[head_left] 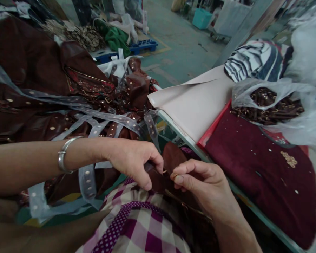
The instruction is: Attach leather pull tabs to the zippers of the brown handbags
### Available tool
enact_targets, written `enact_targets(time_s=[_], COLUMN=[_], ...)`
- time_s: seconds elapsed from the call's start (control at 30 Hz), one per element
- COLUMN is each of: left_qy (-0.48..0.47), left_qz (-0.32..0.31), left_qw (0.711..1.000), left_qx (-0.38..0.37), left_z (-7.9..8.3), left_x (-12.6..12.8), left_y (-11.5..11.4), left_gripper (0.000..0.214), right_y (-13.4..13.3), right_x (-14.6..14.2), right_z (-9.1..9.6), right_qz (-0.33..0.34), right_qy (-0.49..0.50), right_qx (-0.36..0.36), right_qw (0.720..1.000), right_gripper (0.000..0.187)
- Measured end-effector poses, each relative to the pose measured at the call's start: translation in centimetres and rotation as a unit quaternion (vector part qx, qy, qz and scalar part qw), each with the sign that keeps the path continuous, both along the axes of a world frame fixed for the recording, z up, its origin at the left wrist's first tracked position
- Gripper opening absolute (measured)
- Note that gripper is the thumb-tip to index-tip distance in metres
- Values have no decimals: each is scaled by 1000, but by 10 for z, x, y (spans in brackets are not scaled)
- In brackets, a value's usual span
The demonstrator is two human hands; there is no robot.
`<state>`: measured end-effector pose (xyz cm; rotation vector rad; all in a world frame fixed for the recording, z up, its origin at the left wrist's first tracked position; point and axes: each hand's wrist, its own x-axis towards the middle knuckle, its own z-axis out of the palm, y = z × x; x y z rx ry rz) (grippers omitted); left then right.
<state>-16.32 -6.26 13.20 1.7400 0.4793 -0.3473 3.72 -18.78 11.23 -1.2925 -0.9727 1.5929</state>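
Note:
A brown leather bag (158, 181) lies across my lap, over a purple and cream checked apron (137, 221). My left hand (134, 163), with a silver bangle on its wrist, is curled over the bag's edge. Leather shows between its thumb and forefinger; the other fingers are hidden beneath. Close beside it, my right hand (202, 179) pinches a small gold-coloured metal piece (175, 175) between thumb and forefinger. The piece is too small to name exactly. It is held right at the leather, and I cannot tell whether it is attached.
Brown bags (23, 59) with clear studded strips (105, 114) are heaped on the left. To the right, a table bears a cardboard sheet (195, 102), a maroon cloth (258, 158) and a plastic bag (276, 82) of brown straps with metal fittings. A blue pallet (144, 45) stands beyond.

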Motion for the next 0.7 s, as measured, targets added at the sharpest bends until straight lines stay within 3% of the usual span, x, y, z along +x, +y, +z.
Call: enact_targets(time_s=[0.1, 0.3, 0.57, 0.7], left_qy=[-2, -5, -17, -11], left_qz=[-7, -33, -24, 15], left_qw=[1000, 999, 994, 987], left_qx=[11, 42, 108, 160], left_z=[9, 16, 21, 23], left_x=[16, 30, 34, 31], left_y=[3, 1, -14, -25], left_gripper=[22, 13, 14, 13], right_y=[-6, -18, -24, -31], right_x=[1, 1, -6, -15], right_z=[12, 17, 19, 19], right_qz=[-4, 22, 20, -26], right_qy=[-40, -180, -287, -337], right_qx=[17, 188, 184, 227], right_qw=[999, 965, 940, 913], right_gripper=[5, 13, 20, 14])
